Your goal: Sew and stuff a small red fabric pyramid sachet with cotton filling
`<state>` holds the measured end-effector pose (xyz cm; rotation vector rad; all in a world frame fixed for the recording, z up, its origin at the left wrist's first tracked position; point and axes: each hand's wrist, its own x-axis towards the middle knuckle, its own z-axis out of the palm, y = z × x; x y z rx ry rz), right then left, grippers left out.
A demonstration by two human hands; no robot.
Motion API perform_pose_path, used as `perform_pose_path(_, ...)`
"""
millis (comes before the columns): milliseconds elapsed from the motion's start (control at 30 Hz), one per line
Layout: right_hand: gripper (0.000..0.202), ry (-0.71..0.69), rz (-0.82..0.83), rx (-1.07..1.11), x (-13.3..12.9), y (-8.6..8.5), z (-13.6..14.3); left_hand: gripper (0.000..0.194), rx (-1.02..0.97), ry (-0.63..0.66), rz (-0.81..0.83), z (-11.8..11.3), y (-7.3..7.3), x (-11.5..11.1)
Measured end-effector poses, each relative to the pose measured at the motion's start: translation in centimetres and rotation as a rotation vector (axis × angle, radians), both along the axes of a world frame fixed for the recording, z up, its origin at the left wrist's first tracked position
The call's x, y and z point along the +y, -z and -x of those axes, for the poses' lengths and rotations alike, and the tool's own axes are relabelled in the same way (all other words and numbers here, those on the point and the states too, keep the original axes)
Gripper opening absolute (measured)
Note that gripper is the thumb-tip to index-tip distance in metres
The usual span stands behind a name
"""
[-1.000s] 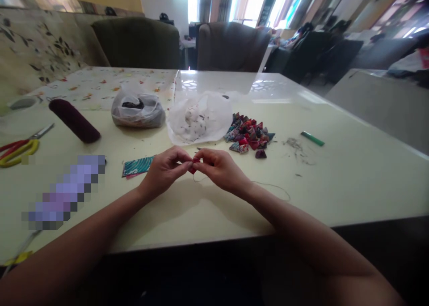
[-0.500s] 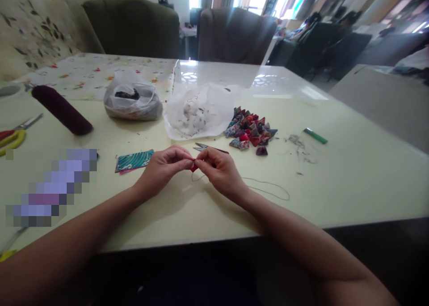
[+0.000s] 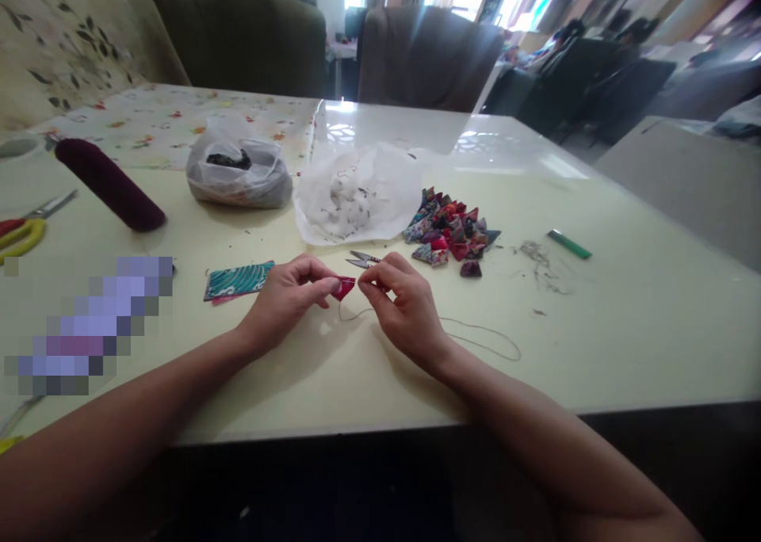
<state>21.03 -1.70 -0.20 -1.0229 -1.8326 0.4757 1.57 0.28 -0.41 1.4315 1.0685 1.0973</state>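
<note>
My left hand (image 3: pixel 300 288) pinches a small red piece of fabric (image 3: pixel 345 288) between thumb and fingers. Just right of it, my right hand (image 3: pixel 401 304) is closed in a pinch; whatever lies between its fingertips is too small to make out. A thin thread (image 3: pixel 484 336) loops from near the fabric, under the right hand and out over the table. Thread snips (image 3: pixel 361 260) lie behind the right fingertips with their blades pointing left. By the left wrist is a teal wave-patterned cloth piece (image 3: pixel 238 280), with pink cloth under it.
Behind my hands are white stuffing on a plastic sheet (image 3: pixel 309 217), a plastic bag (image 3: pixel 238 181) and a pile of small stuffed fabric pieces (image 3: pixel 455 229). A green tube (image 3: pixel 569 244) and thread scraps (image 3: pixel 541 265) lie right. Scissors (image 3: pixel 27 233) and a dark purple roll (image 3: pixel 110 185) lie left.
My right hand has moved a little right, away from the left fingertips, leaving a gap. More of the red fabric now shows in my left hand.
</note>
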Motion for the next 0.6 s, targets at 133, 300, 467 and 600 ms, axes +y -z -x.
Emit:
perform_pose_path(133,0.016,-0.002,-0.003,-0.023,-0.03,0.25,0.03,0.01,-0.017,0.017,0.028,-0.17,-0.28,-0.06)
perform_pose_path(300,0.017,0.003,-0.024,-0.052,0.03,0.23,0.03,0.009,-0.021,0.019,0.038,-0.22,-0.39,-0.09)
perform_pose_path(467,0.017,-0.003,-0.035,-0.073,0.13,0.24,0.03,0.01,-0.019,0.022,0.012,-0.11,-0.17,-0.06)
perform_pose_path(600,0.017,-0.021,-0.036,-0.082,0.09,0.31,0.03,0.011,0.032,0.019,-0.036,-0.07,-0.19,-0.09)
